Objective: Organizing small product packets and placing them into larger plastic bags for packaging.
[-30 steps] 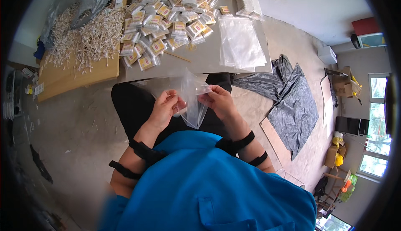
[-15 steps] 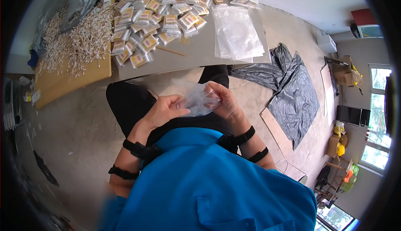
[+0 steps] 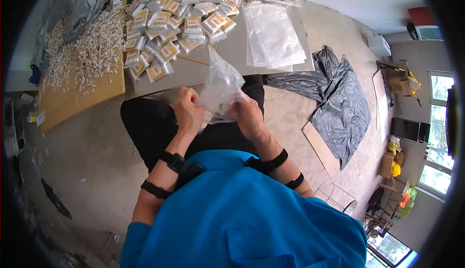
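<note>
A clear plastic bag (image 3: 220,85) sits at centre. At eleven o'clock lie yellow-and-white packets (image 3: 177,14) and pale loose swabs (image 3: 87,50); a grey sheet (image 3: 339,108) at three. The shirt (image 3: 242,214) is bright blue.

Table (image 3: 227,57), packets (image 3: 179,16), clear bags (image 3: 273,38)

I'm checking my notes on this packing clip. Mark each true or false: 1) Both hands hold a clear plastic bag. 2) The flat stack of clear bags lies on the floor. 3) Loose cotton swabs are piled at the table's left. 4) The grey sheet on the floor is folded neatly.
1) True: the left hand and right hand both grip the clear plastic bag.
2) False: the stack of clear bags lies on the table.
3) True: the loose cotton swabs are heaped there.
4) False: the grey sheet lies crumpled.
</note>
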`<action>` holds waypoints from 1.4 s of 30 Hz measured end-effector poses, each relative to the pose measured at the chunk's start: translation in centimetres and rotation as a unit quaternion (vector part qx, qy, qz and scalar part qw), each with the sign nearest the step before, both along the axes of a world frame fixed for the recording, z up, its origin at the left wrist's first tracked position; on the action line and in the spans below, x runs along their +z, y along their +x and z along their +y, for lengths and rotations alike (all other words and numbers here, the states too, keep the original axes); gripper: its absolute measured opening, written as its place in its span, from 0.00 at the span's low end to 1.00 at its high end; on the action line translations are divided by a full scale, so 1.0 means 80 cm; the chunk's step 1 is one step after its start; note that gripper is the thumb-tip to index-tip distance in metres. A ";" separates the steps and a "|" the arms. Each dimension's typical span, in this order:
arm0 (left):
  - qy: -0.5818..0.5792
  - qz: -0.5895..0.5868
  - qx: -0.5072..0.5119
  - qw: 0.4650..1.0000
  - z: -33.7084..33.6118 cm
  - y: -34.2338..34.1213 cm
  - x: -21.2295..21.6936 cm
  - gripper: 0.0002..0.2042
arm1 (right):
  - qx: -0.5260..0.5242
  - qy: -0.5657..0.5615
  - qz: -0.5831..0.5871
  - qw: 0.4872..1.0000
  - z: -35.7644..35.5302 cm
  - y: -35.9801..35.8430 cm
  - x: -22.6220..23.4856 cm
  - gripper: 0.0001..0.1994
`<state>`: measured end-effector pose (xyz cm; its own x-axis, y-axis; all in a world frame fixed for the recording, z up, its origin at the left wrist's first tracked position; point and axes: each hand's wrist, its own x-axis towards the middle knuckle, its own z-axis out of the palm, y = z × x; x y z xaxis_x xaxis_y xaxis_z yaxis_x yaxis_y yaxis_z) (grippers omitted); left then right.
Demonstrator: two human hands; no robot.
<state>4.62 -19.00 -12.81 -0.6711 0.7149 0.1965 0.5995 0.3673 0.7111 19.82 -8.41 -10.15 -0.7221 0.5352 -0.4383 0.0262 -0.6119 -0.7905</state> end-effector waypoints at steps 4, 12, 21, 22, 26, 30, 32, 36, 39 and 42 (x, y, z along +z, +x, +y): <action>0.154 -0.496 0.083 0.850 0.021 -0.005 0.018 0.04 | -0.044 -0.132 0.099 0.985 0.023 0.017 -0.040 0.12; 0.082 -0.642 0.022 0.762 0.016 -0.012 0.026 0.09 | 0.007 0.184 -0.152 0.971 0.009 -0.003 0.018 0.08; -0.087 -0.238 0.049 0.966 0.033 -0.027 -0.023 0.10 | 0.030 0.489 -0.401 0.774 0.036 -0.036 -0.016 0.24; -0.089 -0.239 0.051 0.966 0.036 -0.032 -0.026 0.10 | 0.020 0.527 -0.351 0.774 0.038 -0.038 -0.009 0.25; -0.030 -0.268 -0.002 0.963 0.059 -0.038 -0.012 0.09 | -0.005 0.738 -0.060 0.672 0.052 -0.040 0.006 0.19; 0.098 -0.294 -0.022 0.950 0.079 -0.031 0.000 0.08 | 0.219 0.632 -0.273 0.692 0.054 -0.058 -0.049 0.18; 0.093 -0.283 -0.028 0.954 0.078 -0.032 -0.001 0.08 | 0.166 0.639 -0.308 0.684 0.058 -0.072 -0.045 0.17; 0.078 -0.280 0.014 0.957 0.084 -0.032 -0.001 0.11 | 0.068 0.697 -0.281 0.656 0.076 -0.093 -0.062 0.13; -0.029 -0.248 0.007 0.968 0.097 -0.051 -0.012 0.12 | 0.332 0.607 -0.324 0.645 0.101 -0.094 -0.052 0.11; -0.035 -0.197 0.074 0.977 0.112 -0.071 -0.035 0.11 | 0.205 0.600 -0.233 0.738 0.108 -0.106 -0.037 0.14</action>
